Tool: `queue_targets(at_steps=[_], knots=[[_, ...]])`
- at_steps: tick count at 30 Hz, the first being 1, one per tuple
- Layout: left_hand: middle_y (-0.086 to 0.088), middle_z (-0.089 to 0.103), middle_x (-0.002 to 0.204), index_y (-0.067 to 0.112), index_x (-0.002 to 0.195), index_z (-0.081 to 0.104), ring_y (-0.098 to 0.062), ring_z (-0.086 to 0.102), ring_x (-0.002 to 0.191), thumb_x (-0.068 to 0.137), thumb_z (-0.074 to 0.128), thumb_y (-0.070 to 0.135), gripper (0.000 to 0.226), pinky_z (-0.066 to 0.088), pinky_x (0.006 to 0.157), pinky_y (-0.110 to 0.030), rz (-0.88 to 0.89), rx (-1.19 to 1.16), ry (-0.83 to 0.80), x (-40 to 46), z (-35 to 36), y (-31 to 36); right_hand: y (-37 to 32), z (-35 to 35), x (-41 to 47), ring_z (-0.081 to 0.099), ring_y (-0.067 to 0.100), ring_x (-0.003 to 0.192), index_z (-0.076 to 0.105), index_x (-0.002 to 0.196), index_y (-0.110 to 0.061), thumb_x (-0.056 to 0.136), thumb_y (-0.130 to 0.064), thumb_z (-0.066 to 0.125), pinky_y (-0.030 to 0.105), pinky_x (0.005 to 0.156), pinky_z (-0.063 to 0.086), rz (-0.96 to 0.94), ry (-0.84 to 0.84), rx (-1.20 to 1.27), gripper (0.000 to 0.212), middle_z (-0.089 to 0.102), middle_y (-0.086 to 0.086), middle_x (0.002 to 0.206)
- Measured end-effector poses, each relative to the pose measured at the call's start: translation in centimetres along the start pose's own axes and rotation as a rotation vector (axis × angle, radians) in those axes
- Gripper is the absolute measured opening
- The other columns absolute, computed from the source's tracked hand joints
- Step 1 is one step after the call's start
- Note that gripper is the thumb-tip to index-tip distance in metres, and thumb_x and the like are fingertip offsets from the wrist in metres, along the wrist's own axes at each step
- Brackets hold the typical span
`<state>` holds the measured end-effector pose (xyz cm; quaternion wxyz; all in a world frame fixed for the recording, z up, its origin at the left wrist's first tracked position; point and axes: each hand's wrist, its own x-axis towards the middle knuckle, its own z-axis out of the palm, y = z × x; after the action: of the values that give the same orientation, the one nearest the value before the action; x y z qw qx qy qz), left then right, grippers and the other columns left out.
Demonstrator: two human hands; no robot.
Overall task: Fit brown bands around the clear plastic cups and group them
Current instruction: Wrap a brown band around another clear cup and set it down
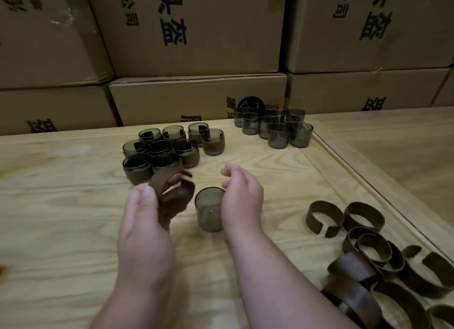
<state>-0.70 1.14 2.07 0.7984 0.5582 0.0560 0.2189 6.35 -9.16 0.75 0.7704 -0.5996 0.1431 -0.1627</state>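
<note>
My left hand [145,220] holds an open brown band [172,191], its fingers curled through the loop. Just to its right a bare clear cup [210,209] stands upright on the wooden table [73,206]. My right hand [242,196] is beside that cup, fingers loosely curled at its rim; whether they grip it I cannot tell. Several banded cups [162,152] are grouped behind my left hand. Several bare cups [275,126] cluster at the back right. Loose brown bands [368,262] lie piled at the right.
Stacked cardboard boxes [196,46] with printed characters form a wall right behind the table. A raised table edge [356,181] runs diagonally at the right, with a lower wooden surface [405,156] beyond it.
</note>
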Motion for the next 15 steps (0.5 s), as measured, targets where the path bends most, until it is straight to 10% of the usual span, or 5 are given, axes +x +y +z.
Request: queue_targets(at_steps=[5, 15], knots=[[-0.008, 0.069, 0.086, 0.022, 0.078, 0.048, -0.021, 0.052, 0.068, 0.110, 0.029, 0.039, 0.041, 0.030, 0.058, -0.031, -0.280, -0.291, 0.162, 3.2, -1.3, -0.2, 0.9, -0.2, 0.3, 0.061, -0.017, 0.082, 0.067, 0.114, -0.037, 0.100, -0.025, 0.057, 0.005, 0.065, 0.046, -0.094, -0.106, -0.096, 0.020, 0.069, -0.028, 0.091], [-0.005, 0.079, 0.099, 0.021, 0.102, 0.064, -0.013, 0.059, 0.067, 0.108, 0.043, 0.042, 0.031, 0.041, 0.054, -0.026, -0.136, -0.023, 0.084, 4.2, -1.0, -2.3, 1.5, 0.5, -0.1, 0.061, -0.005, 0.095, 0.067, 0.099, -0.037, 0.099, -0.021, 0.059, 0.022, 0.085, 0.051, -0.220, -0.170, -0.300, 0.018, 0.067, -0.014, 0.110]])
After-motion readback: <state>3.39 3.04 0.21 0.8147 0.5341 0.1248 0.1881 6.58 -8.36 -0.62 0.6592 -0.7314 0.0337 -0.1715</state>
